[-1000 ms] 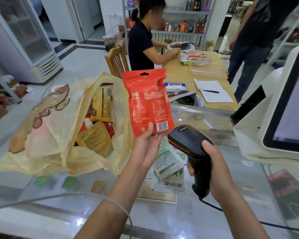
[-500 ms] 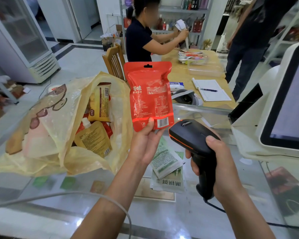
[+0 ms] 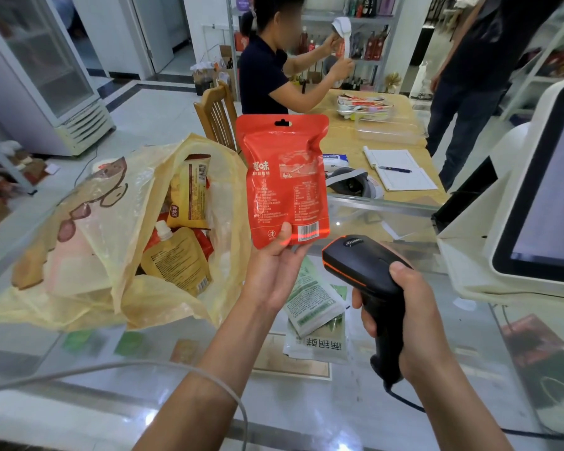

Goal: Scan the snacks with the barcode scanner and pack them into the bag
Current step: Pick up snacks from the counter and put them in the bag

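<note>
Change: a red scan line now glows across the barcode [image 3: 308, 230] and the thumb tip beside it; half a second ago no such line showed.
Change, pouch: a second ago the red snack pouch [image 3: 284, 177] leaned to the left; now it stands nearly upright, in much the same spot as half a second ago.
Left hand: the left hand [image 3: 274, 271] is raised with its palm toward the camera. It pinches the pouch's bottom edge, thumb on the printed side and fingers behind.
Right hand: the right hand [image 3: 414, 320] is clenched round the handle of the black barcode scanner [image 3: 362, 271], with one digit lying up on the back of its head.
Scanner: its nose points at the pouch's lower right corner, just beside it but not touching.
Pouch position: in the air above the glass counter [image 3: 339, 411], between the yellow plastic bag [image 3: 88, 255] and the checkout screen [image 3: 547, 196].
Bag: lies open on the counter at left, holding a yellow spout pouch [image 3: 176, 265] and a brown-and-yellow packet [image 3: 189, 196].
Waiting: green-and-white sachets [image 3: 310, 301] lie on the glass under the hands.
</note>
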